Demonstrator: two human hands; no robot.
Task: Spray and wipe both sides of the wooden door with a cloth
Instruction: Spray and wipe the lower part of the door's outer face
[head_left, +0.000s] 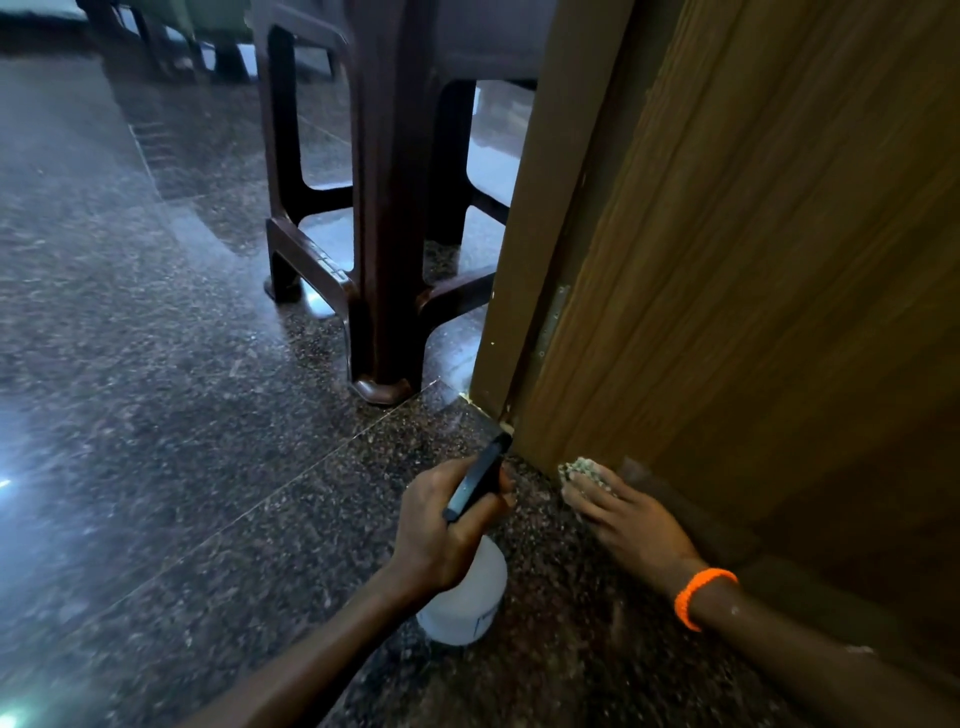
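The wooden door (779, 260) fills the right side, seen from low down near its bottom corner, with a hinge (551, 319) on its left edge. My left hand (441, 535) grips a white spray bottle (467, 603) by its neck, the dark nozzle (480, 480) pointing up toward the door's lower corner. My right hand (628, 519), an orange band on its wrist, lies with straight fingers on a small pale cloth (582, 470) and presses it against the very bottom of the door at the floor.
The door frame (535, 234) stands just left of the door. A dark brown plastic chair (384, 234) stands close behind it on the polished speckled granite floor (156, 415). More chair legs show at the top left.
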